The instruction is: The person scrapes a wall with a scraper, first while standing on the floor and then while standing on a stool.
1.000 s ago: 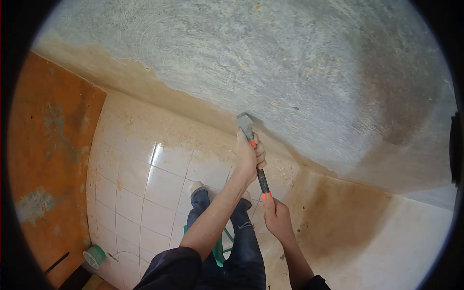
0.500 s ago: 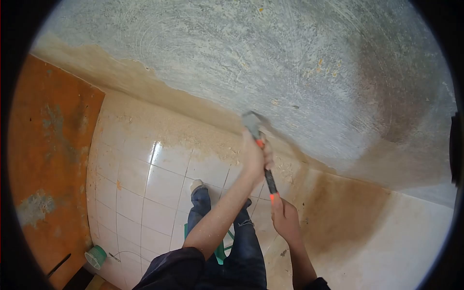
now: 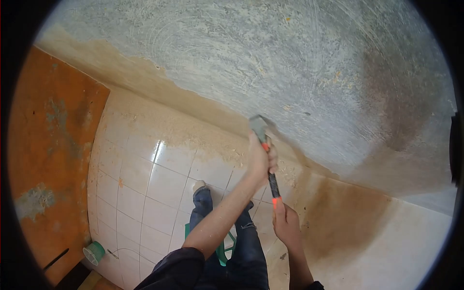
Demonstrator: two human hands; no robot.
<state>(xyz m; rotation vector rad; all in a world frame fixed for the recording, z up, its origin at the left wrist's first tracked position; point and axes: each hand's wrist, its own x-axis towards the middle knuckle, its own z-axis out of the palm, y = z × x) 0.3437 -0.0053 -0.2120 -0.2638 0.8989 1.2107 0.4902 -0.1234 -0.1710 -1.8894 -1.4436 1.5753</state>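
A long-handled scraper (image 3: 273, 184) with a grey head, a black shaft and orange bands lies slanted across the middle of the view. Its head (image 3: 259, 124) is at the lower part of the grey, patchy wall (image 3: 217, 63), overlapping the tan strip along the bottom. My left hand (image 3: 261, 157) is wrapped round the scraper just below the head. Lower down, my right hand (image 3: 287, 223) grips the orange end of the handle, thumb along it. The palm-side fingers of the right hand are mostly hidden.
Pale tiles (image 3: 130, 179) with dust and scrapings along the wall cover the floor. A green stool (image 3: 221, 253) shows between my legs. An orange, flaking surface (image 3: 58, 145) is at left, with a green basket (image 3: 94, 252) near it. A pale wall (image 3: 386, 246) stands right.
The view has shifted slightly, so the wall appears further right and lower. The scraper and both hands sit a little lower and to the right in the picture; both grips are unchanged.
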